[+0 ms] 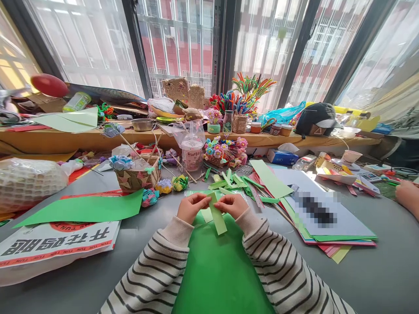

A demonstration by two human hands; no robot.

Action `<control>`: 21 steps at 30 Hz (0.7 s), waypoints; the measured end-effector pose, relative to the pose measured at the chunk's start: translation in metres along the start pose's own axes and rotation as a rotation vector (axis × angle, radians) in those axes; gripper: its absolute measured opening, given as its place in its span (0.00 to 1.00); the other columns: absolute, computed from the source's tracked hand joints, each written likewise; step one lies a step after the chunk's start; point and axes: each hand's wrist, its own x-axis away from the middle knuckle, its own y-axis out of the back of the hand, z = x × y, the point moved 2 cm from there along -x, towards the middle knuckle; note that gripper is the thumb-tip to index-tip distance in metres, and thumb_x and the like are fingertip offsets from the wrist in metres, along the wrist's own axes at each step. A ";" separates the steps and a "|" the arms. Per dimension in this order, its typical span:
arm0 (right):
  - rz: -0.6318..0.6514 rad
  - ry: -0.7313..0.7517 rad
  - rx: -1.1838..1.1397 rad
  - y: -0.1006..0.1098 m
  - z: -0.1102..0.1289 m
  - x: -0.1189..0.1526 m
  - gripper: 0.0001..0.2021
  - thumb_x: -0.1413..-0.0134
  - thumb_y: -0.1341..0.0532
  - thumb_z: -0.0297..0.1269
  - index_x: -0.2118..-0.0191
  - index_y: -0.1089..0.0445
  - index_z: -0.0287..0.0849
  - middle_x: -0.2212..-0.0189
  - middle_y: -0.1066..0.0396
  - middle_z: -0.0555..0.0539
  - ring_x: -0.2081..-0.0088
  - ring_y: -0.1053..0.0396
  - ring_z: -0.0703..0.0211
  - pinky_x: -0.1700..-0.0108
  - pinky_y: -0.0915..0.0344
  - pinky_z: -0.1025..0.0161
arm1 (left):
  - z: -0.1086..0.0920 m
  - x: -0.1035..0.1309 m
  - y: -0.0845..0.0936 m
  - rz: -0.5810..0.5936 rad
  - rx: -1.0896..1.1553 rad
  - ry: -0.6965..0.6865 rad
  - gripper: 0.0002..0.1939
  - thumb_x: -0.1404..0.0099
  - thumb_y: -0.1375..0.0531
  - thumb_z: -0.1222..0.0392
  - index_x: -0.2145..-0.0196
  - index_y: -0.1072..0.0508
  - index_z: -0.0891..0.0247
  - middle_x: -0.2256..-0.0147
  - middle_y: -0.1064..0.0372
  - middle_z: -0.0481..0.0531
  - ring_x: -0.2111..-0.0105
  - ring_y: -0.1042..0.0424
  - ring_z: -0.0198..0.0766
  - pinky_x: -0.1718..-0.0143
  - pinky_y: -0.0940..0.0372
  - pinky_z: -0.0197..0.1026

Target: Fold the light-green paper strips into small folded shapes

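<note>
Pinching pale-green oblong paper strip [218, 221], my left grip [193, 207] and right grip [233, 205] closed on its far end, above glossy green sheet [222, 274]; likely aligning or folding; next probably needs even pressure.

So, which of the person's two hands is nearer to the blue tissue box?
Right. The right hand is left of the tissue box, on the person's side of it; the left hand is farther left.
</note>
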 end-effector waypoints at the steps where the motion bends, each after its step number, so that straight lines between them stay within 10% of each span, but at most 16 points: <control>1: -0.004 -0.004 0.001 0.000 0.000 0.000 0.13 0.73 0.37 0.43 0.83 0.34 0.37 0.86 0.38 0.51 0.82 0.40 0.65 0.77 0.41 0.66 | 0.001 0.000 0.000 0.003 0.001 0.001 0.11 0.65 0.36 0.60 0.81 0.31 0.68 0.84 0.36 0.44 0.81 0.37 0.29 0.75 0.38 0.34; 21: 0.074 0.199 0.307 0.006 0.005 0.001 0.08 0.60 0.43 0.35 0.75 0.30 0.36 0.80 0.32 0.47 0.78 0.37 0.65 0.75 0.40 0.67 | -0.003 0.002 -0.004 0.090 -0.118 -0.098 0.10 0.61 0.38 0.58 0.82 0.32 0.67 0.83 0.39 0.44 0.80 0.40 0.29 0.77 0.43 0.32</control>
